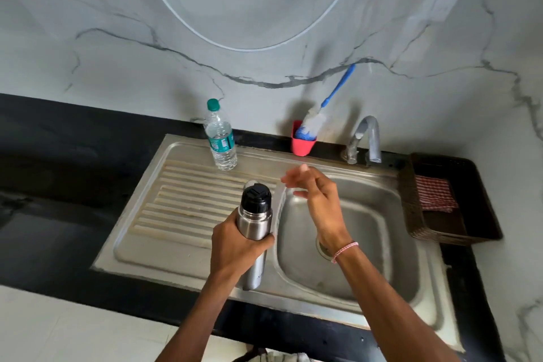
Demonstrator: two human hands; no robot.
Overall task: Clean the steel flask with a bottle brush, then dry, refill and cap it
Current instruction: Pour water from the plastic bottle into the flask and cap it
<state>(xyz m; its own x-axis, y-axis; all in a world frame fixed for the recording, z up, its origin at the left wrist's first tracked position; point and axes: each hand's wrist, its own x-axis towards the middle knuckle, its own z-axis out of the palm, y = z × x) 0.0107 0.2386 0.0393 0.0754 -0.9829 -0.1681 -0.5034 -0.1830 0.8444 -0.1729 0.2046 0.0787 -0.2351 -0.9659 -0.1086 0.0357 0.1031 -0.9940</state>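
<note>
Left hand [235, 244] holds the capped steel flask [255, 232] upright over the sink [346, 244] edge, its grip hiding the flask's middle. Right hand [317, 200], fingers loosely spread and blurred, holds nothing above the basin; the bottle brush [317, 118] head sits partly hidden in a red cup [302, 144].

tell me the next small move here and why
Probably bring the right hand onto the black cap and twist it off. The left hand grips the steel flask upright, still capped, and the bottle brush sits unused in its red cup.
</note>
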